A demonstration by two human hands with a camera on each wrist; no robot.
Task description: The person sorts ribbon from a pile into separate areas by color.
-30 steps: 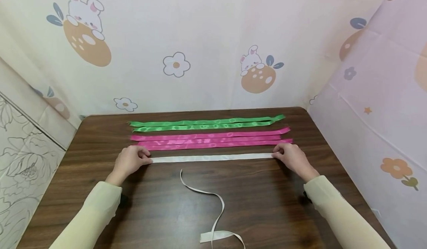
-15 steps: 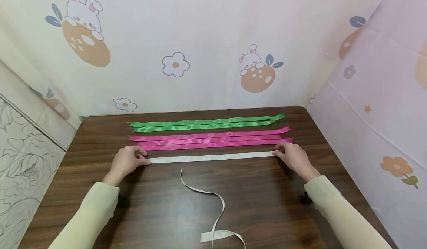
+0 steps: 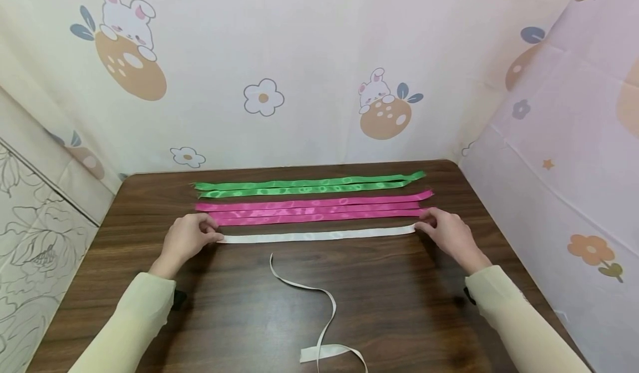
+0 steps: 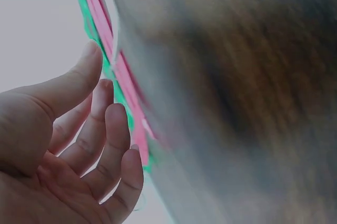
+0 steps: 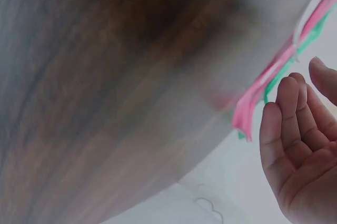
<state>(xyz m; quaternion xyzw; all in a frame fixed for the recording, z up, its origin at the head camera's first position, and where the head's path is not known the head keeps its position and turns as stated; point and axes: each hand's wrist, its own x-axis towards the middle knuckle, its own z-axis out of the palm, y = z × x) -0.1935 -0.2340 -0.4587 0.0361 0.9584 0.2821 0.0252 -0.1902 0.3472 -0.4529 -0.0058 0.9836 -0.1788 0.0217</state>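
A white satin ribbon (image 3: 319,235) lies straight across the table in the head view. My left hand (image 3: 187,237) is at its left end, thumb tip right by the ribbon. At the right end is my right hand (image 3: 451,237), with thumb and forefinger close to the tip. Both wrist views show a gap between thumb and fingers, nothing pinched: the left hand (image 4: 79,145) has loosely bent fingers, and the right hand (image 5: 303,145) is likewise relaxed. Behind the white ribbon lie several pink ribbons (image 3: 319,214), then green ribbons (image 3: 309,190), all roughly parallel.
A thin, twisted white ribbon (image 3: 329,309) curls over the near middle of the brown wooden table (image 3: 239,306), running out at the bottom edge. A printed curtain (image 3: 309,40) hangs behind the table, and another cloth (image 3: 544,156) hangs along the right side.
Both hands have slid slightly outward, the left one leftward and the right one rightward. More of the white ribbon's ends now shows. The other ribbons have stayed put.
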